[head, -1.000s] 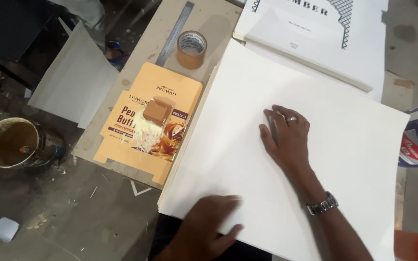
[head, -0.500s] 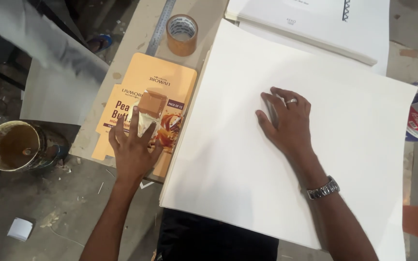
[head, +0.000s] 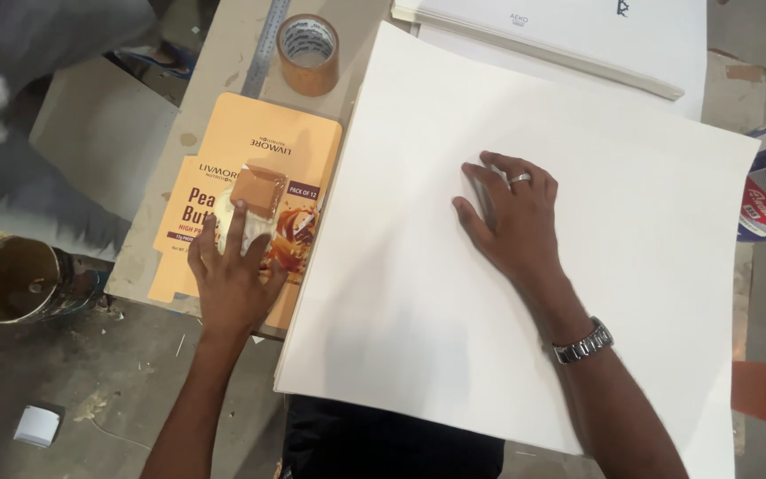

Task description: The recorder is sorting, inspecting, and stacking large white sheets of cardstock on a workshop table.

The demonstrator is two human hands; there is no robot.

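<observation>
At centre left of frame, left hand [head: 234,277] pressed flat, ungripped, on thin, light, flexible flattened orange carton [head: 254,191]; right hand [head: 514,213] spread open on large white sheet [head: 578,293], probably best lifted by edges.

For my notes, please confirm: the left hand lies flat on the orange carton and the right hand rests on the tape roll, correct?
Not quite. In the head view the right hand rests flat on the white sheet, not the tape roll, which stands untouched above the orange carton. The left hand does lie flat on the carton.
</observation>
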